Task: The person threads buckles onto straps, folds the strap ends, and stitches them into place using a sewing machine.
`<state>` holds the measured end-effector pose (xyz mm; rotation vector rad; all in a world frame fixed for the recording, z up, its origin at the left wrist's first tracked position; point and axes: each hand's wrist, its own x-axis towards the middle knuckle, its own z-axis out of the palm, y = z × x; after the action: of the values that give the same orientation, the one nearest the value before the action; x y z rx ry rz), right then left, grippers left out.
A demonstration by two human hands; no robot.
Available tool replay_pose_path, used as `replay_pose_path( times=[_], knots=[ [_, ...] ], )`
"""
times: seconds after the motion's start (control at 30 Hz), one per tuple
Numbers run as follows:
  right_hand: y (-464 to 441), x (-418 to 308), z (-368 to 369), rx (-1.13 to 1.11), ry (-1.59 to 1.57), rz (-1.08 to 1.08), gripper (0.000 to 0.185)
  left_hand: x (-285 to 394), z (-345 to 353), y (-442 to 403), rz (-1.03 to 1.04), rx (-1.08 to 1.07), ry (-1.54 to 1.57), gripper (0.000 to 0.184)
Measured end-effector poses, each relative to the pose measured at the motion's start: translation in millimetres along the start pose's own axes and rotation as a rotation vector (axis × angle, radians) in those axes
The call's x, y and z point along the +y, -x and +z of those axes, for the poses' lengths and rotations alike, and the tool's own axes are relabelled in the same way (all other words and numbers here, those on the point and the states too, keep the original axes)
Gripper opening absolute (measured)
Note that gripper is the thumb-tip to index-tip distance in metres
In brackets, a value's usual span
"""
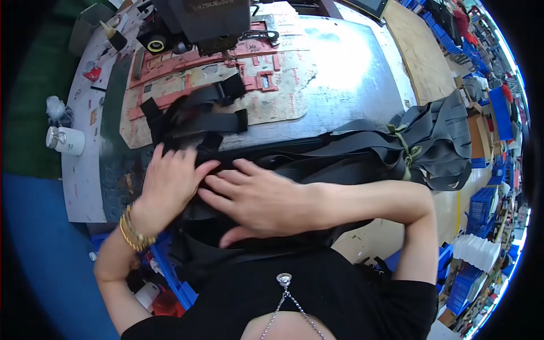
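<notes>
Spreading before you, metal tabletop (368, 107): it carries the work, with long dark straps along your near edge.
Machine (204, 20): it stands over the patterned board (289, 107); whether any strap sits beneath its head is hidden.
Strap bundle (445, 133): it lies to your right, seemingly the batch yet to be separated.
Strap ends (212, 123): these lie loose on the board beyond your left hand, apparently further along; finished or not, you can't tell.
Right hand (255, 198): open, fingers spread over the dark straps.
Left hand (170, 178): fingers extended at the straps; any pinch is unclear.
Green tie (415, 152): knotted around the bundle, not undone.
</notes>
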<state>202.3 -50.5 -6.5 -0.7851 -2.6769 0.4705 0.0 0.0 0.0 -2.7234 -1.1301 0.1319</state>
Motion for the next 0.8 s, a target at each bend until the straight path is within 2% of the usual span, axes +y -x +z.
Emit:
replay_pose_path(
  times=[0.03, 0.07, 0.13, 0.2, 0.23, 0.3, 0.33, 0.47, 0.53, 0.57, 0.63, 0.7, 0.73, 0.8],
  knots=[
    [13.3, 5.2, -22.9, 0.059, -0.082, -0.033, 0.054, 3.3, 1.1, 16.8, -0.153, -0.126, -0.084, 0.054],
    [25.7, 13.6, -38.4, 0.079, -0.078, -0.002, 0.048, 14.9, -6.4, 31.2, -0.154, -0.133, -0.093, 0.054],
    [43.2, 37.1, -73.4, 0.084, -0.116, 0.172, 0.036, 35.5, -30.4, 51.3, -0.480, -0.361, -0.033, 0.053],
    [62.9, 69.0, -93.2, 0.035, -0.170, 0.555, 0.035, 28.2, -30.8, 61.1, -0.453, -0.295, 0.030, 0.052],
    [73.9, 82.5, -101.5, -0.089, -0.104, 0.645, 0.037, 17.7, -31.9, 65.7, -0.455, -0.301, 0.036, 0.052],
    [94.4, 102.2, -111.0, -0.318, -0.196, 0.800, 0.037, -6.6, -34.3, 67.4, -0.396, -0.201, 0.167, 0.047],
    [96.9, 106.0, -109.5, -0.318, -0.186, 0.811, 0.037, -10.7, -37.8, 59.8, -0.389, -0.192, 0.175, 0.047],
    [96.2, 129.3, -107.2, 0.102, -0.804, 0.705, 0.034, -32.7, -52.2, 16.4, -0.085, 0.052, 0.330, 0.032],
    [69.6, 118.0, -101.8, 0.313, -1.181, 0.686, 0.030, -32.0, -48.3, -22.3, -0.004, 0.093, 0.625, 0.024],
    [61.1, 120.1, -98.5, 0.276, -1.259, 0.643, 0.027, -31.4, -44.4, -40.9, 0.054, 0.101, 0.735, 0.021],
    [37.5, 100.2, -98.9, 0.192, -1.217, 0.643, 0.030, -25.8, -56.1, -71.0, -0.032, -0.233, 1.168, 0.023],
    [16.4, 86.2, -94.3, 0.214, -0.203, -0.053, 0.035, -14.4, -48.7, -74.8, -0.266, -0.388, 2.285, 0.021],
    [14.6, 81.7, -89.8, 0.201, -0.215, -0.083, 0.035, -14.9, -46.6, -71.0, -0.294, -0.354, 2.289, 0.021],
    [13.4, 75.9, -81.4, 0.177, 0.545, -0.133, 0.042, -17.0, -43.6, -61.4, -0.146, -0.200, 2.404, 0.021]
  ],
)
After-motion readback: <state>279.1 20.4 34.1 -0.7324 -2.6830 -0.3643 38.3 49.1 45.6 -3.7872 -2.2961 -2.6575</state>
